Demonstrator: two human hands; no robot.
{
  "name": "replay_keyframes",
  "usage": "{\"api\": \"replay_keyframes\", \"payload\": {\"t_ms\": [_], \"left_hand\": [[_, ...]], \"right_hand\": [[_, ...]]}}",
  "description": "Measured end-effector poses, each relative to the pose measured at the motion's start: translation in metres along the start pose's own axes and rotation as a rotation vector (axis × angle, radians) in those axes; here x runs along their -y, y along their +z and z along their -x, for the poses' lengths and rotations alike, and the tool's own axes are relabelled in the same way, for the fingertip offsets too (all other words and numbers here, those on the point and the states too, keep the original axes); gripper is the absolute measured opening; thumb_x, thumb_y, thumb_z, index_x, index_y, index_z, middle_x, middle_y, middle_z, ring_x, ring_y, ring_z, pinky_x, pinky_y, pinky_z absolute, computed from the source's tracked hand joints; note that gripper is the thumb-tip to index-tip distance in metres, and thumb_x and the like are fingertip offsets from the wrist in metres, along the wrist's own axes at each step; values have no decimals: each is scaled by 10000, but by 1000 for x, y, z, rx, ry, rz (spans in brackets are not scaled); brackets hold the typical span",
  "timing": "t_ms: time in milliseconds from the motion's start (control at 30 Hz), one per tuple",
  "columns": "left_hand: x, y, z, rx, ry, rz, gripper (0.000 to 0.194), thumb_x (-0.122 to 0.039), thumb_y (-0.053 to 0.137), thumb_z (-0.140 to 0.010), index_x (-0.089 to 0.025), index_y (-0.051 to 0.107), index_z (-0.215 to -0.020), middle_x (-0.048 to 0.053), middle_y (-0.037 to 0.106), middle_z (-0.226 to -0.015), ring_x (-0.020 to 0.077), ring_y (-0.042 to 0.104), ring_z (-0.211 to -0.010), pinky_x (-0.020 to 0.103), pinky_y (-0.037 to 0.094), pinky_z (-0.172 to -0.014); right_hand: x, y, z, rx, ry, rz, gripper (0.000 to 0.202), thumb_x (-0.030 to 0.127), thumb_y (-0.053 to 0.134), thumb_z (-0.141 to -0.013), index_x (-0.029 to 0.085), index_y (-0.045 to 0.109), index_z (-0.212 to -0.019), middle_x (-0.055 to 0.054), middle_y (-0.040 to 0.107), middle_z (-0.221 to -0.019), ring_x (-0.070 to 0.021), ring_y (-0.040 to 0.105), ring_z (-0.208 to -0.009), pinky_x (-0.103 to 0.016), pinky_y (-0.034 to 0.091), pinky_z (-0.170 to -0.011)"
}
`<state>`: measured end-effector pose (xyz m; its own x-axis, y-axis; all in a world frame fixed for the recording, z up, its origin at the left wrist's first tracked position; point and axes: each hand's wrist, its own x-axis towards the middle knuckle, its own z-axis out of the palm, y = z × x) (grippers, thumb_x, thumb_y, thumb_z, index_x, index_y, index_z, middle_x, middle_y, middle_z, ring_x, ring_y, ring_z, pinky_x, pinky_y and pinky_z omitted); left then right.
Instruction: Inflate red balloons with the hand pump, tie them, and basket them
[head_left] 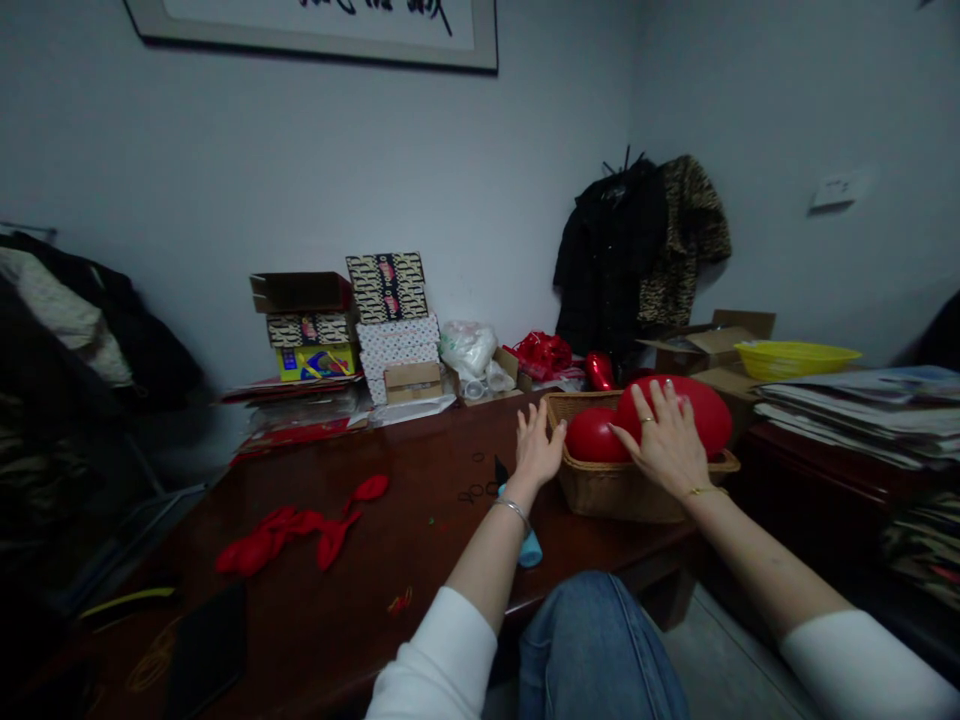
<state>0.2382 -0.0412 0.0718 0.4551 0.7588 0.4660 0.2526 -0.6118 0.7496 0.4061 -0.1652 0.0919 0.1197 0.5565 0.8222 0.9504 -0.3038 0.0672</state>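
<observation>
A wicker basket stands at the table's right end with two red balloons in it, a smaller one on the left and a larger one on the right. My right hand lies with spread fingers against the larger balloon. By the basket's left rim is my left hand, its fingers apart and holding nothing. Beneath my left wrist, a light blue tube-shaped object rests on the table, partly hidden by the forearm.
Limp red balloons lie on the table at left, near a dark flat object. Stacked boxes line the wall. Newspapers and a yellow basket are at right.
</observation>
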Motion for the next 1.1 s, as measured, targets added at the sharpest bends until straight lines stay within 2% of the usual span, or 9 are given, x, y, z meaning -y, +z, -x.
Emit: {"api": "replay_keyframes", "payload": {"t_ms": [167, 400, 600, 833, 967, 1100], "left_hand": [[19, -32, 13, -24, -32, -61, 680, -560, 391, -844, -255, 247, -1435, 89, 171, -1509, 263, -27, -1385, 458, 78, -1108], [59, -86, 37, -97, -141, -166, 686, -568, 386, -843, -258, 233, -1436, 94, 163, -1512, 262, -31, -1387, 464, 80, -1105], [105, -137, 71, -147, -218, -292, 694, -582, 364, -845, -260, 214, -1441, 89, 139, -1519, 271, -35, -1388, 471, 89, -1103], [164, -191, 117, -177, -396, -414, 752, -602, 339, -840, -212, 165, -1458, 113, 105, -1523, 301, -39, -1386, 456, 78, -1107], [193, -220, 139, -241, -464, -404, 765, -590, 386, -826, -176, 215, -1446, 136, 139, -1513, 291, -40, -1389, 439, 51, -1110], [220, -245, 154, -304, -532, -417, 782, -575, 436, -807, -150, 241, -1434, 158, 162, -1504, 289, -21, -1391, 422, 49, -1111]], "right_hand": [[36, 11, -2, 2, -53, -48, 708, 433, 423, -873, 116, 142, -1440, -185, 173, -1496, -340, 135, -1366, -549, 230, -1030], [101, 36, 1, -5, -107, -163, 669, 453, 371, -892, 110, 174, -1432, -202, 215, -1478, -338, 131, -1368, -563, 220, -1030], [170, 61, 21, 46, -190, -281, 668, 438, 387, -892, 113, 167, -1433, -195, 198, -1486, -336, 127, -1369, -573, 223, -1031], [245, 92, 43, 112, -284, -385, 665, 463, 396, -887, 86, 239, -1412, -201, 191, -1486, -318, 91, -1379, -543, 189, -1063], [274, 103, 48, 164, -313, -406, 653, 460, 386, -889, 82, 259, -1406, -191, 182, -1490, -309, 66, -1383, -537, 176, -1071], [290, 112, 54, 207, -350, -419, 650, 453, 388, -890, 76, 263, -1404, -184, 182, -1491, -299, 58, -1385, -523, 171, -1078]]}}
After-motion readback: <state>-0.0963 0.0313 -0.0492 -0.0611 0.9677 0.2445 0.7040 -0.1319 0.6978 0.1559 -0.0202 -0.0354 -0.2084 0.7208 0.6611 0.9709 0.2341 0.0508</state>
